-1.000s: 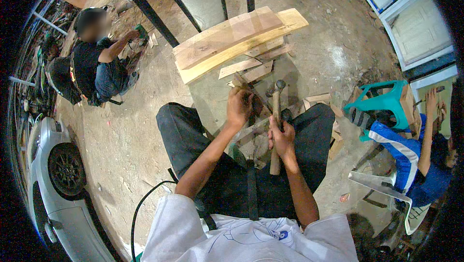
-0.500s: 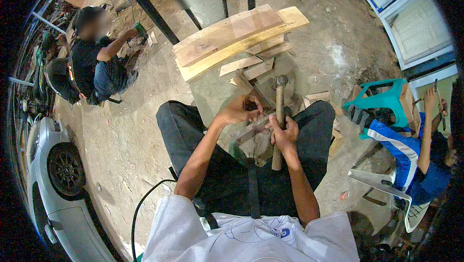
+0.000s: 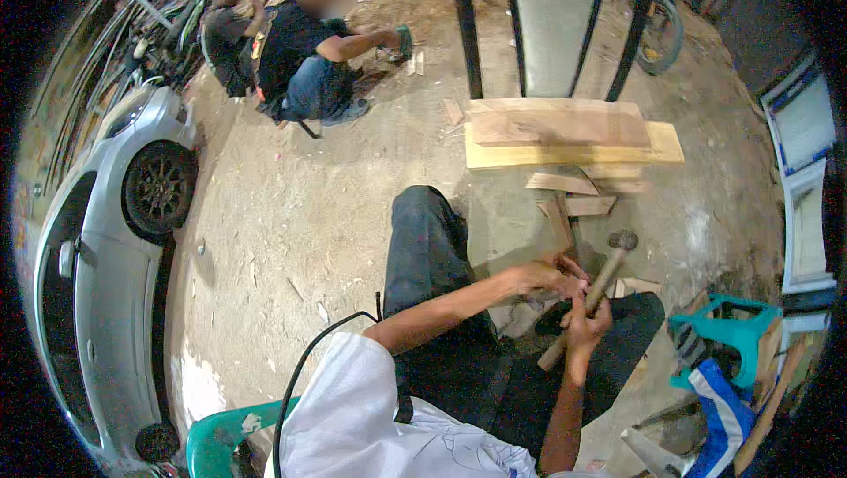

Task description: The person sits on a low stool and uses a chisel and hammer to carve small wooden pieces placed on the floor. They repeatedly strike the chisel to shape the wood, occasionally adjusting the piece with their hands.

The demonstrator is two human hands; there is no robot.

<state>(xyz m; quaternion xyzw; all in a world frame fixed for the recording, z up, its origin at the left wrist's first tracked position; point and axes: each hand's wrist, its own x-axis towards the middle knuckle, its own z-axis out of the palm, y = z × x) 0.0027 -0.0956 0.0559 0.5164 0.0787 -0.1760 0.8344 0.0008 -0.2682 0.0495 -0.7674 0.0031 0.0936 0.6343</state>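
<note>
My right hand [image 3: 588,328] grips the wooden handle of a hammer [image 3: 607,277], which leans with its dark metal head up and away from me. Close against it, my left hand [image 3: 549,278] has its fingers bent together, meeting the right fingertips over my lap. Whatever lies between those fingertips is too small and blurred to name. Just beyond the hands are several short wood offcuts [image 3: 589,205]. Farther off, a brown plank [image 3: 556,125] rests on a longer yellowish plank [image 3: 494,157].
Dark posts flank a pale upright panel [image 3: 554,28] behind the planks. A green plastic stool [image 3: 728,323] and a person's blue-and-white clothing [image 3: 725,416] are at right. Two people [image 3: 296,54] crouch at far left, beyond a silver car [image 3: 115,301]. A green plastic chair [image 3: 221,429] shows beside me.
My view has swung to the left, so the hands, planks and car appear farther right. The right hand still grips the hammer, and both hands remain close together.
</note>
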